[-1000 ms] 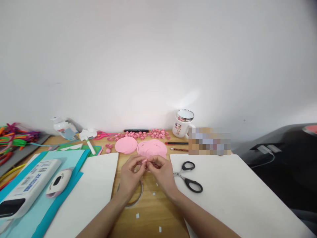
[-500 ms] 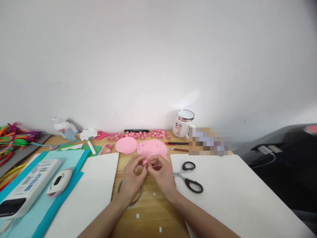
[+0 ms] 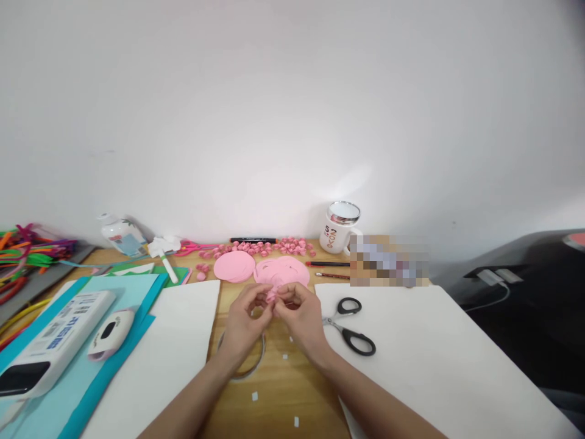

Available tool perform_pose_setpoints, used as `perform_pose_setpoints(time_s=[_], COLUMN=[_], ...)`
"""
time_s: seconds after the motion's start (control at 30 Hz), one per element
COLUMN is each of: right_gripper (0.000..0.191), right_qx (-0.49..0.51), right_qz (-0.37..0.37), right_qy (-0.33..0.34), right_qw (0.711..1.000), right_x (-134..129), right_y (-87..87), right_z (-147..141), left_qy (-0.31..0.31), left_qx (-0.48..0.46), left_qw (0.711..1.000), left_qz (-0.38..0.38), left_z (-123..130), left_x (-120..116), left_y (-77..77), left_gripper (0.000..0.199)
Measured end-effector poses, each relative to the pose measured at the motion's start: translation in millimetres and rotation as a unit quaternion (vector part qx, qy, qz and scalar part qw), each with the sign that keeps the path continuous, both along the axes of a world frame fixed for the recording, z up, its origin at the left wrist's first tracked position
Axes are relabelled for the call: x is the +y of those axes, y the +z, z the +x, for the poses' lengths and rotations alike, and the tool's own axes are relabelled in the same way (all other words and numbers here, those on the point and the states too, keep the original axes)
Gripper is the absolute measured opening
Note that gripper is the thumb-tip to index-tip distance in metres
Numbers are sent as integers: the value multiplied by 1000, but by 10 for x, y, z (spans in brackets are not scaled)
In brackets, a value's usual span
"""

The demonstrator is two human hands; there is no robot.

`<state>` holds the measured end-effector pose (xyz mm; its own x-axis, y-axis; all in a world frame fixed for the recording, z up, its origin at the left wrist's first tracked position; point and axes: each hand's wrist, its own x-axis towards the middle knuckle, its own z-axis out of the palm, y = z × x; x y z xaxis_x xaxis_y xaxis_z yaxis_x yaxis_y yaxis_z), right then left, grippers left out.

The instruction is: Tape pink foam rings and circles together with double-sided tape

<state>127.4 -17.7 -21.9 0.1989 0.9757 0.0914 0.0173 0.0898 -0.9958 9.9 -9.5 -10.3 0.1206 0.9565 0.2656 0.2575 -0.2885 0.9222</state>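
Between my fingertips is a small curled piece of pink paper [image 3: 272, 294]. My left hand [image 3: 247, 317] pinches it from the left, and my right hand [image 3: 299, 314] pinches it from the right. Just beyond my hands lie a stack of pink paper circles [image 3: 234, 266] and some cut pink paper spirals [image 3: 286, 268]. Several small pink paper rolls [image 3: 292, 246] are gathered near the wall. A roll of tape [image 3: 249, 369] lies partly hidden under my left hand. Scissors with black handles [image 3: 359, 342] rest to the right of my right hand.
A white mug [image 3: 336, 231] stands at the back, with pens [image 3: 326, 264] before it. White sheets [image 3: 183, 347] [image 3: 411, 353] flank my arms. At left are a white device [image 3: 59, 341], a smaller one [image 3: 111, 334], a bottle [image 3: 122, 235] and colourful pipe cleaners [image 3: 31, 256].
The pink paper between my fingers now looks more tightly curled. My fingertips have shifted slightly around it, and the view has moved a little.
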Motion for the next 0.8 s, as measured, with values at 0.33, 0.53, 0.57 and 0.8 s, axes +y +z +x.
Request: perform_pose_setpoints(time_s=[0.33, 0.53, 0.57, 0.8], right_gripper=[8, 12, 13, 21], right_qx=[-68, -54, -61, -271], right_qz=[-1, 11, 13, 121], right_qy=[4, 35, 39, 365], right_qw=[998, 998, 997, 882], right_x=[-9, 21, 20, -119], right_y=[36, 51, 57, 56], right_z=[40, 87, 101, 187], left_qy=[0, 17, 31, 110], left_qx=[20, 7, 7, 10], left_qw=[999, 999, 998, 993], left_qz=[-50, -51, -53, -48], left_z=[-22, -73, -94, -251], left_x=[-3, 41, 59, 191], left_y=[34, 19, 19, -35], left_gripper=[22, 24, 25, 30])
